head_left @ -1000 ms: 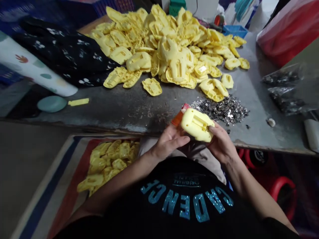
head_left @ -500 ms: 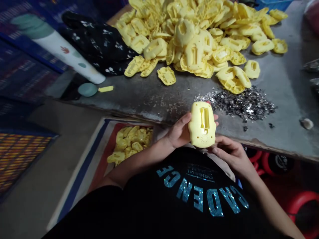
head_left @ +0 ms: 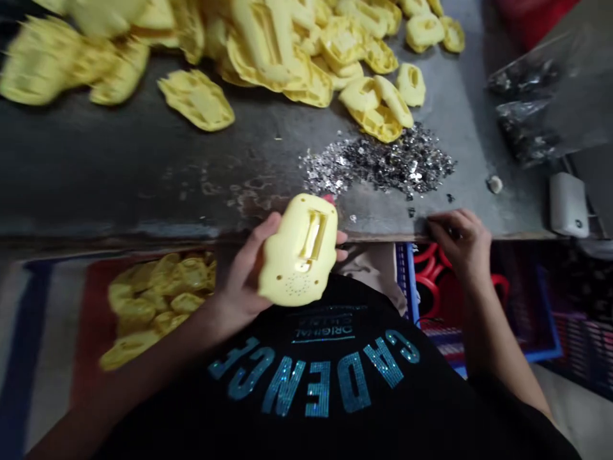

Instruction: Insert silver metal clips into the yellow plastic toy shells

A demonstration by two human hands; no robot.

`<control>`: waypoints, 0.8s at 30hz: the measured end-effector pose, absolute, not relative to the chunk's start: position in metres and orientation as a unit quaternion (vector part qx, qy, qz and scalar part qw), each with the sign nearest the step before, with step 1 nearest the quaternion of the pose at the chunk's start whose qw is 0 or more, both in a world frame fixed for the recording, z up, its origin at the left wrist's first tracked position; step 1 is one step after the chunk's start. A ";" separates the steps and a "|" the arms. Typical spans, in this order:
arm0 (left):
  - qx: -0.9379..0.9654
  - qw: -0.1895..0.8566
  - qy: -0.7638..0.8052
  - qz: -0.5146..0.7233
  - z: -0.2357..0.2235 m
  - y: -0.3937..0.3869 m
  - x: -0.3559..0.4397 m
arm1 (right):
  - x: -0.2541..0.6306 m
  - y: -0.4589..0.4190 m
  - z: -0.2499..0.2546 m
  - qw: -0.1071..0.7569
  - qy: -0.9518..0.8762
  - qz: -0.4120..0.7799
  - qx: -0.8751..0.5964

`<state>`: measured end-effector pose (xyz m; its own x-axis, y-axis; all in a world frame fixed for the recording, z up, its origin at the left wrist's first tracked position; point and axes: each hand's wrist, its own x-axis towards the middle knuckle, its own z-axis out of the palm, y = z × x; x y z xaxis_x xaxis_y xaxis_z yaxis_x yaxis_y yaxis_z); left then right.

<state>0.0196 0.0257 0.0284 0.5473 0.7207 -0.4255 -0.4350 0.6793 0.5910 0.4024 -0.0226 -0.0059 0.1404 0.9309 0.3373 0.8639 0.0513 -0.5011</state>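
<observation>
A pale yellow plastic shell (head_left: 292, 252), with a slot-like compartment, screw holes and a patch of small holes, rests in my left hand (head_left: 244, 271). My fingers wrap round its sides, and a bit of red shows at its top edge. At the table's front edge is my right hand (head_left: 467, 246), apart from the shell, its thumb and fingers pinched together. Whatever lies between those fingertips is too small or hidden. Close by, a heap of small shiny metal pieces (head_left: 407, 166) is spread on the grey table (head_left: 119, 166).
More yellow shells (head_left: 263, 38) are piled at the back. A sack (head_left: 90, 319) below left holds more yellow parts. Under the table, a blue crate (head_left: 550, 345) contains red rings. Clear bags (head_left: 527, 128) and a white device (head_left: 568, 204) lie at right.
My right hand has left the shell and moved right to the table edge. My left hand still holds the shell, now tilted. The view has shifted right and closer to the table.
</observation>
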 end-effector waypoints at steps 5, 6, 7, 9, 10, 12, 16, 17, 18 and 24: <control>0.207 0.849 0.383 0.298 0.030 0.020 0.021 | 0.387 -0.009 -0.003 0.268 -0.679 0.039 -0.682; 0.209 0.850 0.384 0.293 0.029 0.020 0.021 | 0.384 -0.006 -0.002 0.257 -0.685 0.035 -0.681; 0.212 0.852 0.383 0.288 0.027 0.020 0.022 | 0.382 -0.003 -0.002 0.246 -0.692 0.031 -0.678; 0.218 0.856 0.376 0.279 0.024 0.022 0.023 | 0.384 0.000 -0.001 0.224 -0.707 0.023 -0.670; 0.219 0.858 0.373 0.276 0.023 0.023 0.023 | 0.386 0.000 0.000 0.215 -0.713 0.021 -0.667; 0.214 0.862 0.372 0.271 0.023 0.024 0.024 | 0.392 -0.005 0.000 0.211 -0.718 0.021 -0.663; 0.200 0.867 0.373 0.263 0.025 0.026 0.028 | 0.399 -0.016 0.003 0.257 -0.714 0.052 -0.649; 0.198 0.869 0.373 0.260 0.025 0.026 0.029 | 0.398 -0.017 0.004 0.270 -0.709 0.061 -0.649; 0.197 0.870 0.373 0.256 0.025 0.027 0.030 | 0.398 -0.015 0.005 0.279 -0.702 0.069 -0.651; 0.186 0.887 0.352 0.236 0.023 0.025 0.038 | 0.392 0.007 0.007 0.248 -0.709 0.087 -0.654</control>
